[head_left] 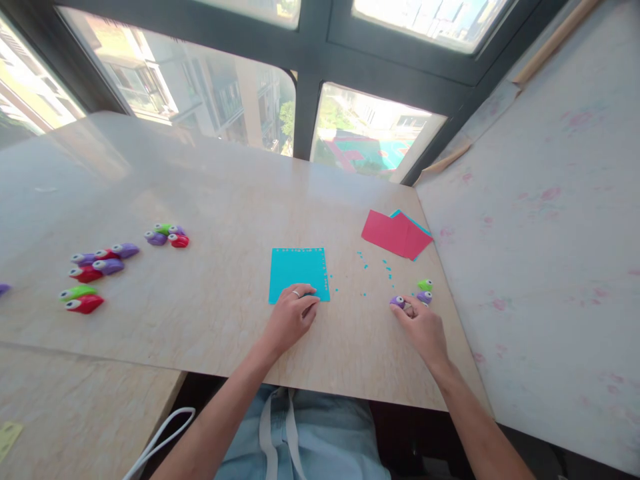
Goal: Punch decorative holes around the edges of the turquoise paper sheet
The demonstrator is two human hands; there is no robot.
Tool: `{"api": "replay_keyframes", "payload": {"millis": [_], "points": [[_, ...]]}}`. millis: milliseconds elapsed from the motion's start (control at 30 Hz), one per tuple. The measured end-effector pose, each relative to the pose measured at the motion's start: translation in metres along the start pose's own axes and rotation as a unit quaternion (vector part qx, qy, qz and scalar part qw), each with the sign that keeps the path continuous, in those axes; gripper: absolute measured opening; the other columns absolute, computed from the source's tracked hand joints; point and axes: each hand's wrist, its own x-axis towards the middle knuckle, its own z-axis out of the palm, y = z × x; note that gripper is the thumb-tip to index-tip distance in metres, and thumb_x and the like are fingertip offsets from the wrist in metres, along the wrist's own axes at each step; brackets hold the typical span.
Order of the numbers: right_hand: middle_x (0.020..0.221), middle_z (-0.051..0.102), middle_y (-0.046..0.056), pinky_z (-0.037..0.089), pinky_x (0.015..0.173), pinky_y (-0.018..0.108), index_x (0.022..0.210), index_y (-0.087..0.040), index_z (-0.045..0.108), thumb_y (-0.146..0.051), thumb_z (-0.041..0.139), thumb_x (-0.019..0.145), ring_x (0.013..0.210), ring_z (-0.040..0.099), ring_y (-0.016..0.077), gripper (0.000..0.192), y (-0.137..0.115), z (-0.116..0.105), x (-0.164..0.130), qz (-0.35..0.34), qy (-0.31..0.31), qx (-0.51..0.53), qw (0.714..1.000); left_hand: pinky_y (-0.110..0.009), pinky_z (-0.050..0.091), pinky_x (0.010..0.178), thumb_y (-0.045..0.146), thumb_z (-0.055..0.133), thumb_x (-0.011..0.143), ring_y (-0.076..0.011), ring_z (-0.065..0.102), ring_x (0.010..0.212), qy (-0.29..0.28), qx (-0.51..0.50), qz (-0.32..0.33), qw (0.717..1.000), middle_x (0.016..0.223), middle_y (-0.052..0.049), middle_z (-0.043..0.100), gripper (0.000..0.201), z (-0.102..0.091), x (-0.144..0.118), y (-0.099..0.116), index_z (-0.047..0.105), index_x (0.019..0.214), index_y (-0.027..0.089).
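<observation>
A turquoise paper square (pixel 299 272) lies flat near the middle of the pale table (pixel 215 200), with small holes punched along its far and right edges. My left hand (pixel 291 316) rests on its near edge, fingers curled, pressing it down. My right hand (pixel 423 327) lies at the table's right side, its fingertips touching a small purple punch (pixel 397 301). A second purple punch (pixel 425 297) and a green one (pixel 425 285) sit just beyond that hand. Tiny turquoise paper dots (pixel 375 270) are scattered between the square and the punches.
Red and turquoise paper sheets (pixel 397 234) are stacked at the far right. Several purple, red and green punches (pixel 97 263) lie in groups on the left, with another cluster (pixel 167 235) further in. A papered wall (pixel 550 233) borders the right; windows are beyond the table.
</observation>
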Motion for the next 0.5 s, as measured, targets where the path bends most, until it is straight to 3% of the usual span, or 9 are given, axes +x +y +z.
{"api": "replay_keyframes", "payload": {"millis": [267, 500], "points": [[0.064, 0.067, 0.007, 0.038, 0.06, 0.032, 0.114, -0.013, 0.071, -0.063, 0.048, 0.081, 0.061, 0.06, 0.0241, 0.065, 0.015, -0.004, -0.011, 0.035, 0.037, -0.033, 0.998, -0.041, 0.051, 0.093, 0.021, 0.057, 0.089, -0.02, 0.061, 0.108, 0.006, -0.008, -0.004, 1.0, 0.109, -0.006, 0.069, 0.015, 0.002, -0.002, -0.001, 0.073, 0.09, 0.022], [0.065, 0.068, 0.008, 0.04, 0.061, 0.033, 0.123, -0.011, 0.067, -0.066, 0.044, 0.083, 0.063, 0.063, 0.0248, 0.072, 0.007, -0.001, -0.018, 0.029, 0.095, -0.019, 0.995, -0.041, 0.052, 0.093, 0.022, 0.058, 0.089, -0.0201, 0.062, 0.108, 0.002, -0.019, -0.007, 1.0, 0.108, -0.007, 0.07, 0.014, 0.002, -0.001, -0.001, 0.072, 0.09, 0.022]]}}
